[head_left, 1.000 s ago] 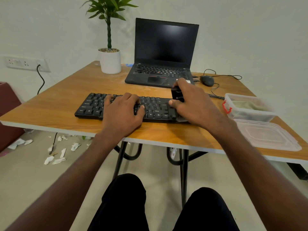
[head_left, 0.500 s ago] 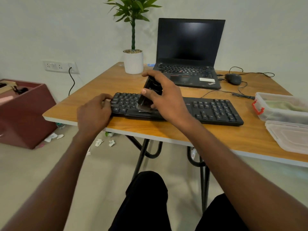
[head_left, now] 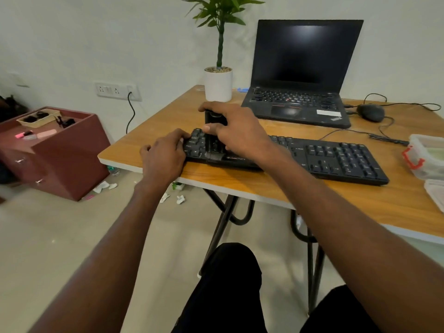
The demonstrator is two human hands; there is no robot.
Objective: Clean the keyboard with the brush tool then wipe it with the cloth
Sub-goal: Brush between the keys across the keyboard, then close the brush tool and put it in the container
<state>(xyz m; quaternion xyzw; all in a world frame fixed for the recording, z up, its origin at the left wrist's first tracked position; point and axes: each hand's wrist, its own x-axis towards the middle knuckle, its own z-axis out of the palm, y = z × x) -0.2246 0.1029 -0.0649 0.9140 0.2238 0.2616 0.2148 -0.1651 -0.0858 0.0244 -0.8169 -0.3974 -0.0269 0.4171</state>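
Desk: wood-grain top with a pale edge (head_left: pixel 240 188), on bent black metal legs.
Keyboard: flat black plastic slab (head_left: pixel 336 162) with low square keys, lying near the desk's front edge; its long axis runs left to right, slanting slightly away to the left.
Brush tool: dark, blocky, glossy piece (head_left: pixel 214 131) standing across the keyboard's left part, its long axis running from front to back, lower end down on the keys.
Right hand: (head_left: pixel 236 133) fingers and thumb curled round the brush tool, gripping it from above.
Left hand: (head_left: pixel 163 157) resting at the keyboard's left end, fingers bent onto the end keys, holding it down.
Container: clear plastic box (head_left: pixel 427 157) with a red clip, at the desk's right side.
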